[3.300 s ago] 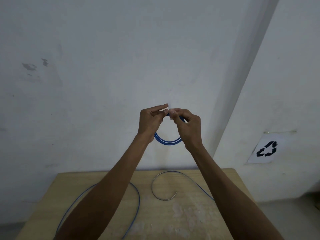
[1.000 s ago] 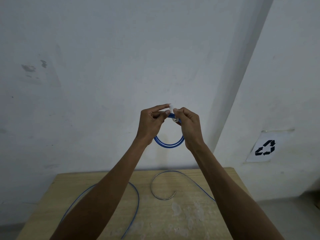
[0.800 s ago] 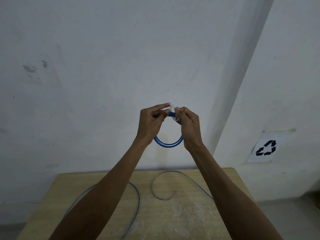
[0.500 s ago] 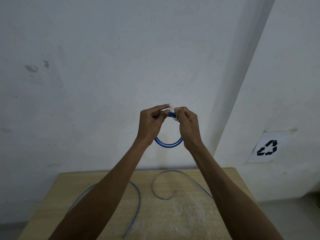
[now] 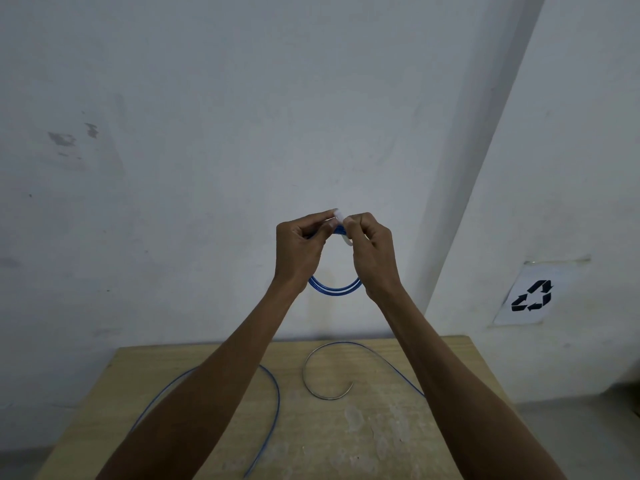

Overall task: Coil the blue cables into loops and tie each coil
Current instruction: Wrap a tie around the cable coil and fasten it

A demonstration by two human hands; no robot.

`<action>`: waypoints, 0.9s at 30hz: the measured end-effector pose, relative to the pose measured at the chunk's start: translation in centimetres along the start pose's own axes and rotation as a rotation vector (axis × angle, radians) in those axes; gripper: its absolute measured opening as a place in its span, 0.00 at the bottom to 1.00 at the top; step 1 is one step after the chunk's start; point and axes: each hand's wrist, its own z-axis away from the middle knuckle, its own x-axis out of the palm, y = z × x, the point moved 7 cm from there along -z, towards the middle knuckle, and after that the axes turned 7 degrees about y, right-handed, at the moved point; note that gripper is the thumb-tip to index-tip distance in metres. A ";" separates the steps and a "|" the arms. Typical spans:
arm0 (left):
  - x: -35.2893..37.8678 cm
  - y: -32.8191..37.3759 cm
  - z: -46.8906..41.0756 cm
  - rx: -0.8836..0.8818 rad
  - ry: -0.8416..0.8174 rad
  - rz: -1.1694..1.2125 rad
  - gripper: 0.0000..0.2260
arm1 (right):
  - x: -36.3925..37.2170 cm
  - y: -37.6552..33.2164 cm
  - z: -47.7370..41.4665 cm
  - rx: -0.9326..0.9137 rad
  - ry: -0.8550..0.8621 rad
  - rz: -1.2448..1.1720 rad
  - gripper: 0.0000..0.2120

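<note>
A small coil of blue cable (image 5: 334,289) hangs in the air in front of the wall, held up at its top by both hands. My left hand (image 5: 299,251) pinches the coil's top from the left. My right hand (image 5: 374,252) pinches a white tie strip (image 5: 343,226) that wraps the coil's top. The sides of the coil are hidden behind my hands. Two loose blue cables lie on the wooden table (image 5: 346,431) below: one long curve (image 5: 273,403) on the left, one hooked cable (image 5: 322,393) in the middle.
A white wall stands just behind the table, with a corner pillar on the right. A paper sign with a recycling symbol (image 5: 531,296) is stuck low on the right wall. The floor shows at the lower right.
The hands stay at the top of the coil with small finger movements on the white tie. The coil hangs in the same place.
</note>
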 end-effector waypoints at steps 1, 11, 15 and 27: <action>0.0 0.1 0.0 0.013 0.005 -0.002 0.10 | 0.0 -0.1 0.0 -0.002 0.000 0.002 0.15; -0.3 1.1 0.2 0.100 0.034 -0.051 0.08 | 0.1 -0.3 0.6 0.025 0.004 -0.079 0.15; -0.3 1.5 0.4 0.156 0.035 -0.087 0.08 | 0.0 -0.3 0.5 0.039 -0.033 -0.110 0.15; 0.4 2.2 1.0 0.255 -0.026 -0.243 0.07 | -0.5 0.6 0.5 0.084 0.090 -0.122 0.16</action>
